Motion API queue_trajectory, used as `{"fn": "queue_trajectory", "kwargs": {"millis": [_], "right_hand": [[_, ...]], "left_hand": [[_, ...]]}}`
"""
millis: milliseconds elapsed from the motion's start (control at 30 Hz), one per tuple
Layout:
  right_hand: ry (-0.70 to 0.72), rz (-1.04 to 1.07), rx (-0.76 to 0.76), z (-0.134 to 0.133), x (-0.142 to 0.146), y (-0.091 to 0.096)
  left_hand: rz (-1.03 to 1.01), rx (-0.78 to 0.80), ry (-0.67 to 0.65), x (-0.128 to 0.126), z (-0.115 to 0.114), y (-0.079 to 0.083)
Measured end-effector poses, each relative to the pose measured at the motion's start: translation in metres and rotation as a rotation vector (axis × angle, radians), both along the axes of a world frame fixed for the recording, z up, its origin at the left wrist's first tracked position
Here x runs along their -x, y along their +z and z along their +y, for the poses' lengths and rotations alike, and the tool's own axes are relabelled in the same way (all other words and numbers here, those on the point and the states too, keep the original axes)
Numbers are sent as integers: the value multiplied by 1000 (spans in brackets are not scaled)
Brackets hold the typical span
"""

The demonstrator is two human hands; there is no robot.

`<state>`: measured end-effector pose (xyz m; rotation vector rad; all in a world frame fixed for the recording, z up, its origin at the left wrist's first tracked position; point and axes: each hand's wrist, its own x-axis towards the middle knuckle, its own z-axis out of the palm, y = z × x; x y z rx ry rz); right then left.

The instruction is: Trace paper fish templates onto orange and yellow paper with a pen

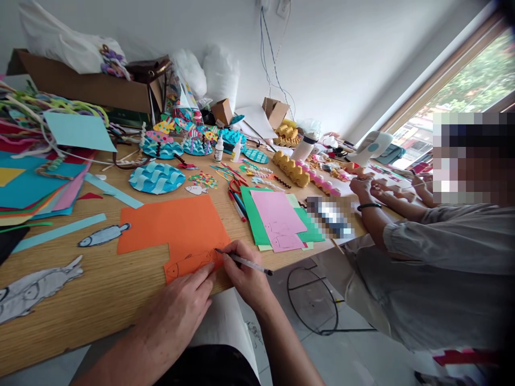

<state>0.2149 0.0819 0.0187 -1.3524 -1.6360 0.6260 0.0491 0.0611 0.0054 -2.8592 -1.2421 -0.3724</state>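
A sheet of orange paper [173, 220] with a notch cut from its lower left lies at the table's front edge, and a fish outline [187, 264] is drawn along its lower strip. My right hand [246, 276] grips a pen [253, 264], its tip on the paper at the tail end of the drawing. Flat on the strip's lower edge rests my left hand [183, 300], fingers stretched out and holding nothing. To the left are a small coloured-in fish cutout [103, 236] and larger grey fish cutouts [40, 289].
Green paper [251, 214] and pink paper [277, 212] lie to the right, beside scissors [237, 185] and markers [237, 206]. Blue woven paper discs [156, 178] and glue bottles [218, 149] stand behind. Coloured sheets [40, 182] are stacked left. A co-worker [434, 252] works at right.
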Motion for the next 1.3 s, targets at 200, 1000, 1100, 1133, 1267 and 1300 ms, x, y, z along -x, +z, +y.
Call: {"fn": "queue_trajectory", "kwargs": {"millis": [200,1000,1100,1133,1267,1300], "right_hand": [[-14,-39,-10,1,2,1],[35,21,-16,-5,-3,0],[34,6,-20,-5,-2,1],[32,2,-18,-5,-2,0],[33,-14,-5,-4,-2,-1],[35,-19,-2,-4,-2,-1]], "left_hand": [[-32,25,5,-1,-1,2],[-11,27,41,-3,-3,3],[-15,37,10,-1,-1,2],[-25,36,10,0,-1,2],[-56,37,2,1,-1,1],[-56,39,0,0,-1,2]]}}
